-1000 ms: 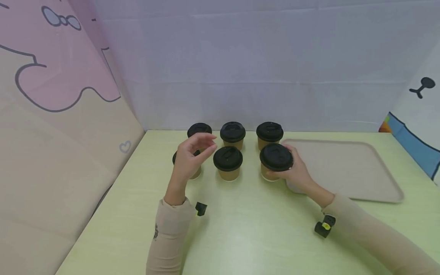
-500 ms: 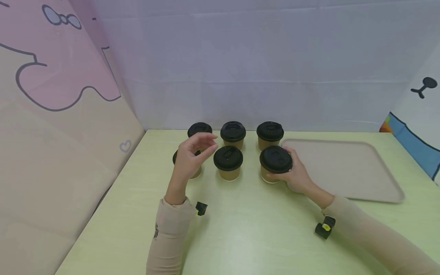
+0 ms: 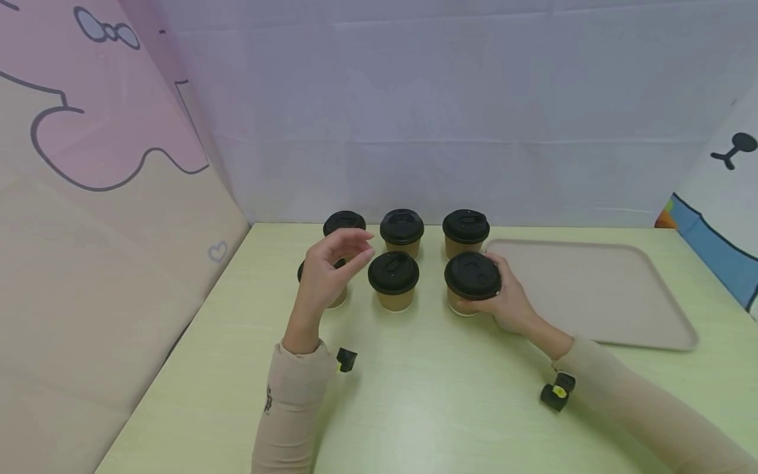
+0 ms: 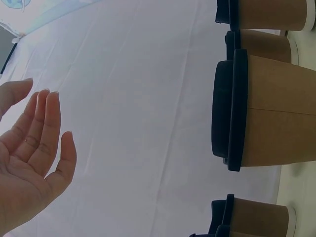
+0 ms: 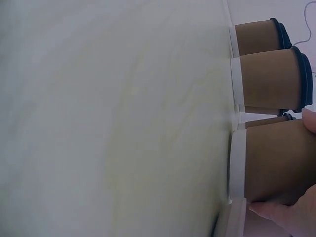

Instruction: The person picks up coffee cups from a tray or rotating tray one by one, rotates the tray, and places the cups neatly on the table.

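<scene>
In the head view my right hand [image 3: 510, 304] grips a lidded paper coffee cup [image 3: 472, 276], the right one of the front row, with thumb and fingers round its side. The right wrist view shows that brown cup [image 5: 276, 160] upright, its base at or very near the tabletop. My left hand [image 3: 327, 271] hovers with fingers loosely bent and nothing held. It partly hides the front left coffee cup [image 3: 338, 300]. Beside it stands the front middle coffee cup [image 3: 395, 289]. In the left wrist view the left hand [image 4: 34, 153] is apart from the cups.
Behind stand three more black-lidded cups: a back left cup [image 3: 345, 221], a back middle cup [image 3: 402, 227] and a back right cup [image 3: 466, 226]. A beige tray [image 3: 598, 289] lies to the right, its left edge close to the held cup. A pale cloth wall closes off the back.
My right hand has shifted the front right cup slightly left and towards me, turning its lid a little. My left hand has stayed still.
</scene>
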The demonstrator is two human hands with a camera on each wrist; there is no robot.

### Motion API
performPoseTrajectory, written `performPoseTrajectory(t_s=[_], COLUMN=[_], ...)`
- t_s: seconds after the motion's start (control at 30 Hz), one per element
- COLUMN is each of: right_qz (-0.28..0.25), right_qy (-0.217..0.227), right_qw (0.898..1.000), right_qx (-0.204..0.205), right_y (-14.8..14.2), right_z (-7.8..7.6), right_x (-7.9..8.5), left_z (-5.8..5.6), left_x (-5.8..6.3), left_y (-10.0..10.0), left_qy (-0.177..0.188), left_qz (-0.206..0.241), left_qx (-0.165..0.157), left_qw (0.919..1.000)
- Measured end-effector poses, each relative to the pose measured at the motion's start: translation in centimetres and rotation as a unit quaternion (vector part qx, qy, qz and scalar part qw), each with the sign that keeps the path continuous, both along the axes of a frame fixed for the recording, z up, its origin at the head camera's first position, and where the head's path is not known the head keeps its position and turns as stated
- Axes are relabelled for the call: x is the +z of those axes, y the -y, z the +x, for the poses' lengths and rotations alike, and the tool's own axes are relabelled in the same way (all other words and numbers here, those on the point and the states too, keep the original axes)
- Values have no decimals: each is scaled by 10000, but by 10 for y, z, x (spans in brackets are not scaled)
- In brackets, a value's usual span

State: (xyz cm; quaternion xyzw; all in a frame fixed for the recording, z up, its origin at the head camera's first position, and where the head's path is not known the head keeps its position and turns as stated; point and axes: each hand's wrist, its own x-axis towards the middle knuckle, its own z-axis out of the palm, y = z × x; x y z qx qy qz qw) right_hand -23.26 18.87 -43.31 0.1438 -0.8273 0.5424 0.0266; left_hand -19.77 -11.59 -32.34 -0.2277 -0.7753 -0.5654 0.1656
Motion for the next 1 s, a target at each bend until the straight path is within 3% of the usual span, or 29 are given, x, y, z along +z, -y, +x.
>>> performPoseTrajectory(t_s=[0.33, 0.77, 1.0], right_qz=[-10, 105, 23], right_qy=[-23, 314, 128], right_qw=[10000, 9994, 9999], right_qx=[-25, -139, -85], right_y=[-1, 1, 1], right_z=[1, 4, 3], right_x=[-3, 4, 1], left_z=[1, 2, 2], left_x=[0, 3, 3], left_y=[0, 0, 0], left_qy=[-60, 0, 61], left_qz=[-6, -1, 46], left_qx=[52, 60, 23], left_qw=[10000, 10000, 10000])
